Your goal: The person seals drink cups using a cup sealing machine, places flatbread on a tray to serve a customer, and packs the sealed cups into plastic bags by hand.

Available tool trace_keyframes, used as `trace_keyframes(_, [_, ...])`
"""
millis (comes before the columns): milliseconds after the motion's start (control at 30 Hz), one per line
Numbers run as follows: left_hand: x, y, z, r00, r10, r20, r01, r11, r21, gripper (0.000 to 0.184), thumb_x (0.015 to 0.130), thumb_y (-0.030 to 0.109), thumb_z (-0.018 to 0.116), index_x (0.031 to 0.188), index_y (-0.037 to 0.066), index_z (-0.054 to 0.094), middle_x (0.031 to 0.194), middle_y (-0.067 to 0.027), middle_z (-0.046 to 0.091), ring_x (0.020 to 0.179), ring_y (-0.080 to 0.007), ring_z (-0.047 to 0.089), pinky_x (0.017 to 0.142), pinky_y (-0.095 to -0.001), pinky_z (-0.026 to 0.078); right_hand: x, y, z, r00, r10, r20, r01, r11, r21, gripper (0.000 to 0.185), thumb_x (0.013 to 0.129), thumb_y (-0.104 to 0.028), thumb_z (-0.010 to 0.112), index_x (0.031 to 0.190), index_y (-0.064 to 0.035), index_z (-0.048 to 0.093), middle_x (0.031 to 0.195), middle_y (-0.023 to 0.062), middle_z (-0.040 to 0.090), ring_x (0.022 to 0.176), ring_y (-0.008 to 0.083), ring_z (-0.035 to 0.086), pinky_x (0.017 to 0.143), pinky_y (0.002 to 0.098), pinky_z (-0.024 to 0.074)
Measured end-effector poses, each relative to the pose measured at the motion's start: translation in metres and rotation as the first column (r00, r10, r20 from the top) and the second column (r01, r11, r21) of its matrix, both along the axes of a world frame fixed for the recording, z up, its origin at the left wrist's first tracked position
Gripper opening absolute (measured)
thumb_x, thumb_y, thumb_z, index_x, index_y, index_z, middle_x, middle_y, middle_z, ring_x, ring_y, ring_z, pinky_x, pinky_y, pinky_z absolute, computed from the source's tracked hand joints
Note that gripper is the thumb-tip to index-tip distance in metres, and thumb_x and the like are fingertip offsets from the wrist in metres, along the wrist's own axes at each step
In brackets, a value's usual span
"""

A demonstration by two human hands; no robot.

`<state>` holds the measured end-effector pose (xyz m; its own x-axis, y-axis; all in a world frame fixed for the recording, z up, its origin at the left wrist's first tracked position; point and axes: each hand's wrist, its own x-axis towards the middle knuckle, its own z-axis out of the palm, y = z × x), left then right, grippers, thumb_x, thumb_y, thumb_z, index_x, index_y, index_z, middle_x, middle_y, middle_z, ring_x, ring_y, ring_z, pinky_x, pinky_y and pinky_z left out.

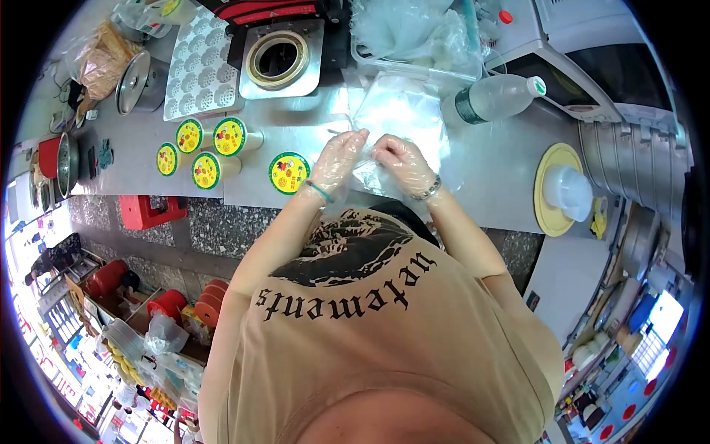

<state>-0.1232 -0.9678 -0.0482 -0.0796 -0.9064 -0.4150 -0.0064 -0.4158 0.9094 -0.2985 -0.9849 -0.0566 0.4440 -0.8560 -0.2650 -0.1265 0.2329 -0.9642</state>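
Both hands wear clear plastic gloves and are raised over the front of the metal counter (pixel 259 122), close together but apart. My left hand (pixel 339 159), with a green band at the wrist, has its fingers bent together in a pinch. My right hand (pixel 403 164), a bracelet at its wrist, is curled in the same way. Thin clear plastic shows between and below them; which fingers grip it is hard to tell. Just beyond lies a stack of clear plastic bags (pixel 403 111). Left of my left hand stands a cup with a yellow and green lid (pixel 288 173).
Several more lidded cups (pixel 205 170) stand further left. Behind are a molded tray (pixel 201 66), a sealing machine (pixel 281 63) and a plastic bin (pixel 414 33). A bottle (pixel 492 100) lies to the right, near a yellow lid (pixel 549 192) with a white bowl (pixel 568 191).
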Motion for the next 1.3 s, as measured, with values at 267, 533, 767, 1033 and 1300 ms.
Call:
trace_keyframes(267, [0.018,0.017,0.006,0.902,0.026,-0.432,-0.015,1.000,0.028,0.022,0.091,0.007,0.059,0.112,0.005,0.053,0.096,0.0006,0.056,0.091,-0.0072,0.052,0.081,-0.0228,0.043,0.000,0.004,0.018,0.965,-0.080,-0.251,-0.129,0.687,-0.716,0.005,0.081,-0.007,0.062,0.085,-0.0053,0.060,0.093,0.0106,0.060,0.090,0.0286,0.057,0.078,0.0336,0.0476])
trace_keyframes(533, [0.031,0.034,0.022,0.927,0.001,-0.375,-0.024,0.998,-0.057,0.012,0.089,0.001,0.059,0.094,0.006,0.050,0.089,0.0015,0.051,0.084,-0.0066,0.048,0.078,-0.0226,0.042,0.033,0.011,0.010,0.883,-0.291,0.369,0.075,0.862,0.501,0.030,0.094,-0.019,0.060,0.120,-0.0065,0.053,0.106,0.0063,0.061,0.096,0.0138,0.057,0.082,0.0283,0.0487])
trace_keyframes(767, [0.064,0.073,0.024,0.913,0.264,-0.312,-0.328,0.928,-0.176,0.014,0.089,0.002,0.061,0.088,0.008,0.048,0.088,0.0011,0.051,0.080,-0.0070,0.049,0.075,-0.0238,0.044,0.083,0.016,0.036,0.845,-0.290,0.449,0.263,0.957,0.124,0.021,0.091,-0.009,0.062,0.110,-0.0055,0.053,0.095,0.0034,0.062,0.079,0.0113,0.059,0.071,0.0235,0.0508])
trace_keyframes(1033, [0.104,0.126,0.031,0.913,0.403,0.062,-0.346,0.846,-0.405,0.014,0.089,0.008,0.063,0.091,0.003,0.049,0.088,-0.0069,0.056,0.080,-0.0145,0.055,0.080,-0.0293,0.045,0.128,0.031,0.050,0.877,-0.256,0.406,0.196,0.963,0.184,0.011,0.091,-0.005,0.062,0.101,-0.0020,0.056,0.086,0.0025,0.060,0.073,0.0080,0.055,0.065,0.0219,0.0460])
trace_keyframes(1300, [0.140,0.156,0.089,0.658,0.601,0.453,-0.060,0.642,-0.765,0.056,0.080,0.020,0.070,0.125,-0.002,0.046,0.124,-0.0206,0.049,0.114,-0.0316,0.051,0.098,-0.0403,0.041,0.183,0.036,0.068,0.885,0.377,-0.272,-0.356,0.174,-0.918,0.017,0.090,-0.016,0.055,0.088,-0.0009,0.061,0.075,0.0138,0.059,0.065,0.0308,0.059,0.056,0.0388,0.0453])
